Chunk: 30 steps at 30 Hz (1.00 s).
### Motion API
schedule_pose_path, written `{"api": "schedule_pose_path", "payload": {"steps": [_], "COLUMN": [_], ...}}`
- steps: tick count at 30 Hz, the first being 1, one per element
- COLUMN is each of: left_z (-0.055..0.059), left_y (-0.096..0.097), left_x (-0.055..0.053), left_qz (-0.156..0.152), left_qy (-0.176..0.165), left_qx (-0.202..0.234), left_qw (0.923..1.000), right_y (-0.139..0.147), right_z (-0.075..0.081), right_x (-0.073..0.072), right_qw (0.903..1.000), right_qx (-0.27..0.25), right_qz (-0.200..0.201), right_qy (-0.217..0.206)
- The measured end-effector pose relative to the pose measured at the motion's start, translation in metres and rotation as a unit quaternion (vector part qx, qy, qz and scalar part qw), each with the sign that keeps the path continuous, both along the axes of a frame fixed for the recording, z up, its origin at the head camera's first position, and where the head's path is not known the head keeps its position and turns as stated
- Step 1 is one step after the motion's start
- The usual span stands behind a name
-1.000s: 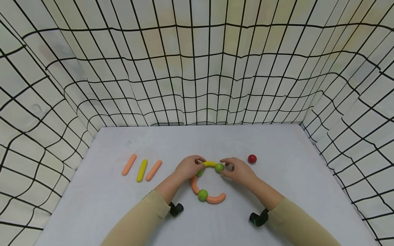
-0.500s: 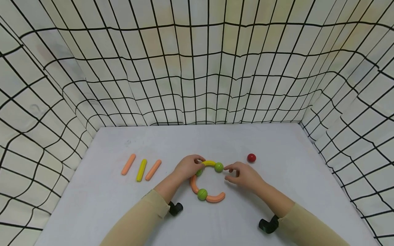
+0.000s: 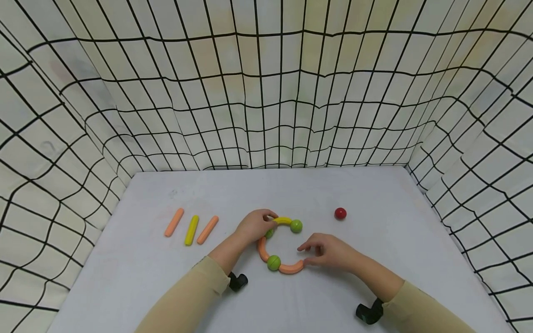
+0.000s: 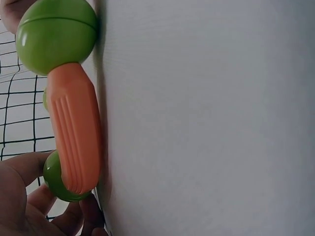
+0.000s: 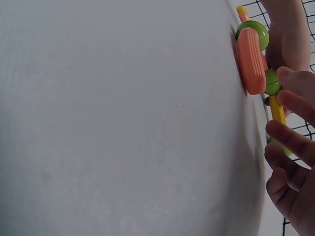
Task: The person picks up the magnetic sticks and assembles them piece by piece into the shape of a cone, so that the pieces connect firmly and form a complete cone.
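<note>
Curved pieces and green balls form a partial ring on the table, opening to the right. My left hand (image 3: 256, 225) pinches a green ball (image 4: 55, 179) at the ring's upper left, beside a yellow curved piece (image 3: 284, 221). Another green ball (image 3: 296, 226) ends the yellow piece. Down the left side runs an orange curved piece (image 3: 263, 250), meeting a third green ball (image 3: 274, 263). From there a second orange curved piece (image 3: 291, 268) points right. My right hand (image 3: 333, 251) is at that piece's free end, fingers apart and holding nothing; whether the thumb touches it is unclear.
Left of the ring lie two straight orange sticks (image 3: 174, 222) and a yellow stick (image 3: 191, 230). A red ball (image 3: 340, 213) sits at the right, beyond my right hand. Black netting over white walls (image 3: 270, 111) stands along the back and sides of the white table (image 3: 233, 189).
My right hand has let go of the green ball at the end of the yellow piece, drawn back right, then come down to the lower orange piece's end. My left hand stays in place.
</note>
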<state>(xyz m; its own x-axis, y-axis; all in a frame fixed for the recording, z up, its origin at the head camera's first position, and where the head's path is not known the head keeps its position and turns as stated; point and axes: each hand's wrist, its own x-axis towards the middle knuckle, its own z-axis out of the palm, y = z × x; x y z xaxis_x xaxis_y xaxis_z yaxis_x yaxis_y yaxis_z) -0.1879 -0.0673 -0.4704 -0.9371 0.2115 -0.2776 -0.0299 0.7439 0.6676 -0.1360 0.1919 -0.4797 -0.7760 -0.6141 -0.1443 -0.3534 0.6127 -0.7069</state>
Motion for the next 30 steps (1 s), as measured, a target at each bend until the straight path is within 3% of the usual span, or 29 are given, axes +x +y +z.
{"api": "schedule_pose_path", "payload": {"steps": [15,30], "left_z": [0.003,0.000], "left_y": [-0.001,-0.006], "left_x": [0.002,0.004], "left_qz": [-0.002,-0.016], "left_qy": [0.005,-0.005], "left_qx": [-0.001,-0.029], "left_qw": [1.0000,0.9994], "right_y": [-0.009,-0.008], "right_z": [-0.005,-0.002], "right_x": [0.001,-0.009], "right_qw": [0.9971,0.9779], "right_qx": [0.032,0.104], "right_qz": [0.067,0.122], "right_qy": [0.020,0.134]}}
